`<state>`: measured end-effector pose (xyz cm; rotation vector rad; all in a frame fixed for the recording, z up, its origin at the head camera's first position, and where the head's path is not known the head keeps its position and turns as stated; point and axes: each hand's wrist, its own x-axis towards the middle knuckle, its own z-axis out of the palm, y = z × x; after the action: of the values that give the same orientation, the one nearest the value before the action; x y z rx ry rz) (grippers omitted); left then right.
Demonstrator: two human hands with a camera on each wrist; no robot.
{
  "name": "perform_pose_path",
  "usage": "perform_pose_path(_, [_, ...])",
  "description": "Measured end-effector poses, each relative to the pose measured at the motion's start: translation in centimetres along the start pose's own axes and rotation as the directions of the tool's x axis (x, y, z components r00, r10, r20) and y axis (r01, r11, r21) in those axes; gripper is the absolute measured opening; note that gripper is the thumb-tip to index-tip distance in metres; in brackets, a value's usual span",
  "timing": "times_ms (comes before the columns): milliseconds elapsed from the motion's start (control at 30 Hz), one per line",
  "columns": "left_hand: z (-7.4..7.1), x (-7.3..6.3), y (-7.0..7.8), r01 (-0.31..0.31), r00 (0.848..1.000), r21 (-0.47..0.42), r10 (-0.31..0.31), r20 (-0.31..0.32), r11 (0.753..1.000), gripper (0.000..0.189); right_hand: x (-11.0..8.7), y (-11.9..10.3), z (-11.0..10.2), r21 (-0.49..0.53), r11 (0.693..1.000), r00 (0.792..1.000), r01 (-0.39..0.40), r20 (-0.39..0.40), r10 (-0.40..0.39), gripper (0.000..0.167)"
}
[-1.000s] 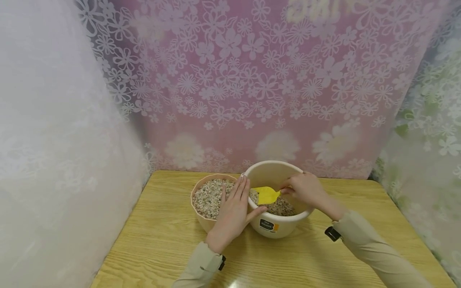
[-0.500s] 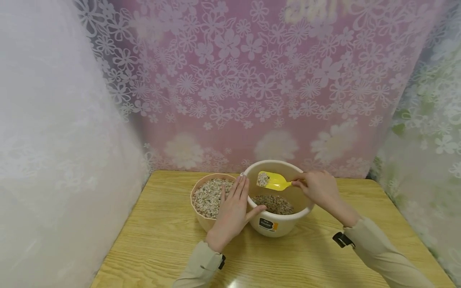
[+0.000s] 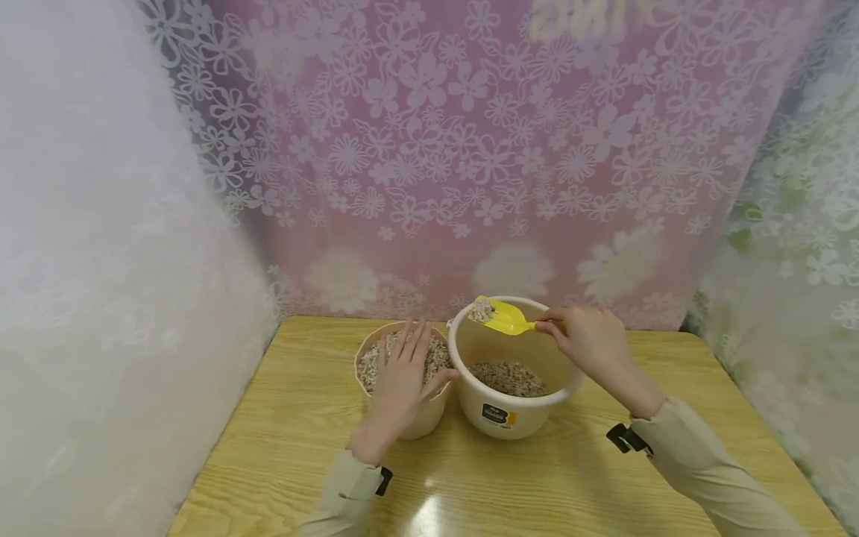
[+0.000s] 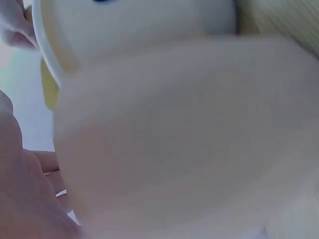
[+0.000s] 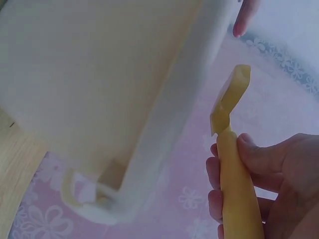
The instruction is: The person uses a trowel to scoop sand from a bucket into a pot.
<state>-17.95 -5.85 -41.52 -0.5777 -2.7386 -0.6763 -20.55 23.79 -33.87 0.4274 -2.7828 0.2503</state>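
Observation:
My right hand point(image 3: 593, 341) grips the handle of a yellow scoop point(image 3: 511, 321), which carries a little pale gravel and hangs over a white bucket point(image 3: 473, 410). In the right wrist view, the fingers and thumb curl round the scoop's handle point(image 5: 238, 186). Darker gravel point(image 3: 508, 379) lies low inside the bucket. To its left stands a peach-coloured pot point(image 3: 429, 418), filled near the rim with pale gravel point(image 3: 438, 359). My left hand point(image 3: 396, 391), fingers straight and spread, lies over this pot; whether it touches the gravel I cannot tell. The pot's blurred side point(image 4: 184, 144) fills much of the left wrist view.
Both containers stand close together on a wood-grain table point(image 3: 288, 440), near its back edge. A pink flowered cloth point(image 3: 429, 186) hangs behind. Pale sheets hang at the left point(image 3: 121, 298) and right sides.
The scoop has risen from inside the bucket to about the height of its far rim, with gravel in it. My left hand has moved left from the bucket's rim to over the pot.

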Motion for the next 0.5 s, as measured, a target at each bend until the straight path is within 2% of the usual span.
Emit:
perform_pose_path(133, [-1.0, -1.1, -2.7, 0.044, 0.998, 0.005, -0.044, -0.034, 0.999, 0.096, 0.6, -1.2, -0.5, 0.008, 1.000, 0.999, 0.027, 0.022, -0.027, 0.022])
perform_pose_path(267, [-1.7, -2.4, -5.2, 0.104, 0.994, 0.013, -0.104, -0.035, 0.994, 0.090, 1.4, -2.8, -0.6, -0.005, 0.998, 0.997, 0.062, 0.041, -0.062, 0.022])
perform_pose_path(400, [-2.0, -3.6, -6.9, 0.167, 0.986, 0.021, -0.167, -0.025, 0.986, 0.091, 2.4, -5.0, -0.7, -0.031, 0.995, 0.993, 0.095, 0.067, -0.093, 0.021])
perform_pose_path(500, [-2.2, -4.3, -7.4, 0.190, 0.982, 0.013, -0.190, -0.022, 0.982, 0.093, 3.2, -6.9, -0.6, -0.040, 0.992, 0.988, 0.124, 0.098, -0.119, 0.022])
